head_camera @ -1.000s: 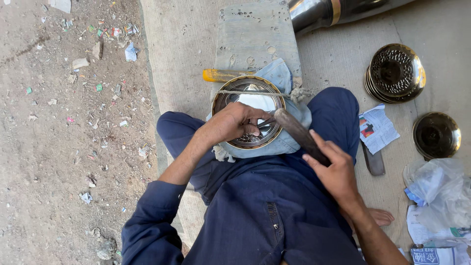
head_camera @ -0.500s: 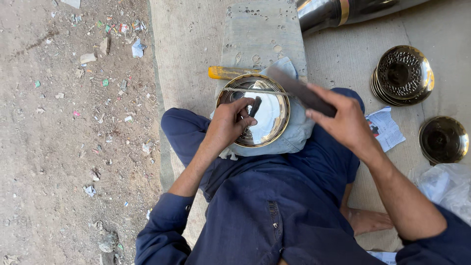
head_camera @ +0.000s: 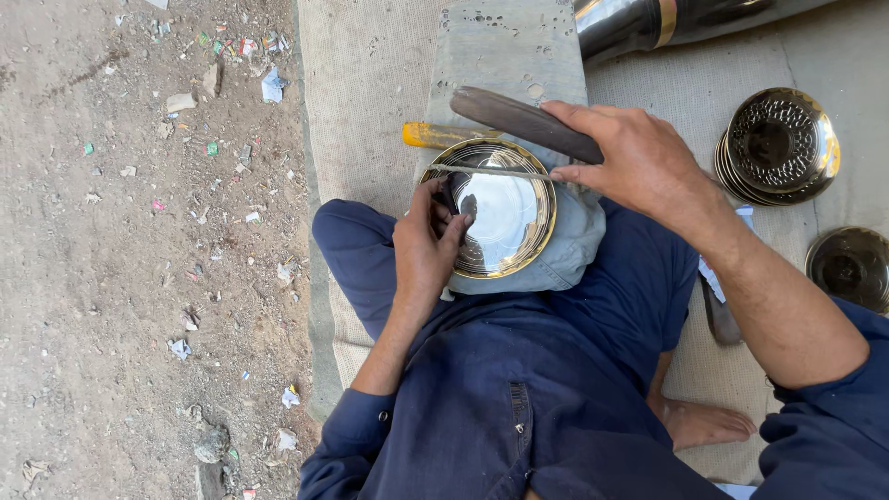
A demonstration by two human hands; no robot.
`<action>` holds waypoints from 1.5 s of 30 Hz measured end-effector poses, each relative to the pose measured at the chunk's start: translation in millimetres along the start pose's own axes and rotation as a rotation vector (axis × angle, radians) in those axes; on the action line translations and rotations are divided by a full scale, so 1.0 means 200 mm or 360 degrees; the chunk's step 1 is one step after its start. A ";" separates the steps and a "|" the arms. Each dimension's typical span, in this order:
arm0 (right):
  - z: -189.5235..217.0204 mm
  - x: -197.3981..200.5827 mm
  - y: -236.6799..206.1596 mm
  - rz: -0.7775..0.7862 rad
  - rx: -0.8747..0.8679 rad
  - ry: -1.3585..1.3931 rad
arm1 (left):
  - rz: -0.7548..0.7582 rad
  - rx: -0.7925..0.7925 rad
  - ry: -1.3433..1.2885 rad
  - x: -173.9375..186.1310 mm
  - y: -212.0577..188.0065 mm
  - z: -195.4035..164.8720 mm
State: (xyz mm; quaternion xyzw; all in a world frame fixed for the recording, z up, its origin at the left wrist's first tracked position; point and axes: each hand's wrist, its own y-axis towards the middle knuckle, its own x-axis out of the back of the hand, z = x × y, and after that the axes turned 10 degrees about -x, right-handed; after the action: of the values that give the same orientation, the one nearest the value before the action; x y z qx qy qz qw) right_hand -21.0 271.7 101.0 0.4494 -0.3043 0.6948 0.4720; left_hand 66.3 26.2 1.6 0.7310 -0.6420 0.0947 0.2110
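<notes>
Surrounding: embossed metal plates point(head_camera: 780, 145) lie right of the right hand point(head_camera: 639, 167)
Right hand: clamps a dark tool handle point(head_camera: 524, 120)
Left hand point(head_camera: 426, 250): grips the shiny bowl point(head_camera: 500, 218), resting on a cloth-covered knee

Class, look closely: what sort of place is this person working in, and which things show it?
Probably an outdoor, ground-level metalworking spot: a woven mat beside littered dirt ground, with stacked embossed metal dishes nearby.
</notes>
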 end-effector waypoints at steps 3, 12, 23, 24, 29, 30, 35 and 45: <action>0.03 0.00 0.02 0.0162 -0.0067 -0.0253 | -0.0059 -0.0006 0.0032 -0.02 -0.02 0.01; 0.14 0.07 0.08 0.0250 0.0031 -0.0383 | -0.0072 0.0020 0.0069 -0.03 -0.02 0.03; 0.12 0.12 -0.02 0.0092 -0.0040 -0.0100 | 0.0218 0.0004 -0.0107 0.01 0.10 0.02; 0.11 0.13 -0.05 0.0198 -0.0158 -0.0249 | 0.0254 0.0004 -0.0120 0.02 0.11 0.02; 0.05 0.10 -0.16 0.0109 -0.0324 0.0334 | 0.0529 -0.0065 -0.0221 0.06 0.18 0.00; 0.03 0.09 -0.19 0.0123 -0.0329 0.0207 | 0.0575 -0.0097 -0.0251 0.07 0.20 -0.01; -0.05 -0.03 -0.35 -0.0055 -0.0381 0.0713 | 0.0889 -0.0255 -0.0292 0.10 0.27 -0.02; -0.11 -0.44 -0.74 -0.0599 -0.0579 0.0393 | 0.1420 -0.0848 -0.0341 0.05 0.37 0.06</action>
State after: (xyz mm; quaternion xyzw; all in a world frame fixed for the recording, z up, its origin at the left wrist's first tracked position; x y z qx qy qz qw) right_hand 123.5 310.5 11.2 0.3178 -0.2753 0.5784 0.6991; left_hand -7.0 5.9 9.5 0.3135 -0.9104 -0.0664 0.2618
